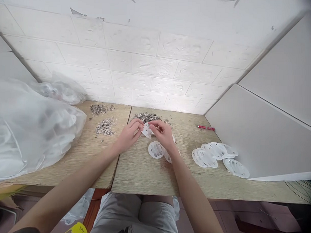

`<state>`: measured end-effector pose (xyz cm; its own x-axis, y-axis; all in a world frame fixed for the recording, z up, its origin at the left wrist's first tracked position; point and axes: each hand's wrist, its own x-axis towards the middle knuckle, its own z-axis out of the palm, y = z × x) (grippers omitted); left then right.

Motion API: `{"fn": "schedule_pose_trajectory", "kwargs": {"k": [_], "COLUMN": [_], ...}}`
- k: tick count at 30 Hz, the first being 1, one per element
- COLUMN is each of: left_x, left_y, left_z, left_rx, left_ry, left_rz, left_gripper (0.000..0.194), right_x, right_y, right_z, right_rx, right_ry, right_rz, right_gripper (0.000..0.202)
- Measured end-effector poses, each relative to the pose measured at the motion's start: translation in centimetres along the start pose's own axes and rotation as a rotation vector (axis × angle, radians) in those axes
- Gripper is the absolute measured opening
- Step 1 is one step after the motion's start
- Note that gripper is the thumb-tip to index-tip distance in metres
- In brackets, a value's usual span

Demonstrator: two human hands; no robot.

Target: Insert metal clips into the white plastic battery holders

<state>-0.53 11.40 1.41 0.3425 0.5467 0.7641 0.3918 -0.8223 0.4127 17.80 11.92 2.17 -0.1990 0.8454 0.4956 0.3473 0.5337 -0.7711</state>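
Observation:
Between my two hands a round white plastic disc [147, 130] is held up, tilted, above the table. My left hand [131, 133] pinches its left edge. My right hand [163, 133] has thumb and fingers closed at its upper right side; any small part in those fingertips is too small to make out. Just below lies a white slotted disc [156, 150], flat on the wood, with more discs [168, 157] partly hidden under my right wrist. Behind my hands is a heap of small metal pieces [145, 116].
Two smaller piles of metal pieces [105, 126] lie left of the table seam. A large clear bag of white parts [37, 126] fills the left side. At right are overlapping white discs [210, 154] and a red pen [205, 127]. A brick-patterned wall [157, 69] stands behind.

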Motion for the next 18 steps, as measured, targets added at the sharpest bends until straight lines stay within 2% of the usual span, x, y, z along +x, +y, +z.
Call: {"fn": "schedule_pose_trajectory", "kwargs": {"k": [3,5,7,10,13,18], "left_x": [-0.7,-1.0,-1.0,-0.9,-0.6,-0.3], "left_y": [-0.8,-1.1,-1.1,-1.0,-0.7,-0.2], "left_z": [0.5,0.4,0.2,0.1,0.2,0.2], "left_rx": [0.060,0.105,0.134,0.136,0.104,-0.049], "left_ry": [0.145,0.208,0.242,0.229,0.195,0.124], "left_rz": [0.006,0.012,0.025,0.049,0.029,-0.157], "left_gripper": [0.011,0.011,0.011,0.011,0.013,0.007], "right_x": [-0.2,-0.4,-0.5,-0.6,-0.6,-0.5], "right_y": [-0.4,-0.3,0.2,0.8,1.3,1.4], "right_z": [0.3,0.7,1.2,1.7,1.8,1.4], "right_rx": [-0.021,-0.125,-0.219,-0.268,-0.273,-0.272], "right_ry": [-0.070,-0.102,-0.102,-0.059,-0.008,-0.012], "right_rz": [-0.104,-0.202,-0.271,-0.329,-0.363,-0.310], "right_gripper": [0.028,0.040,0.041,0.025,0.022,0.020]}}
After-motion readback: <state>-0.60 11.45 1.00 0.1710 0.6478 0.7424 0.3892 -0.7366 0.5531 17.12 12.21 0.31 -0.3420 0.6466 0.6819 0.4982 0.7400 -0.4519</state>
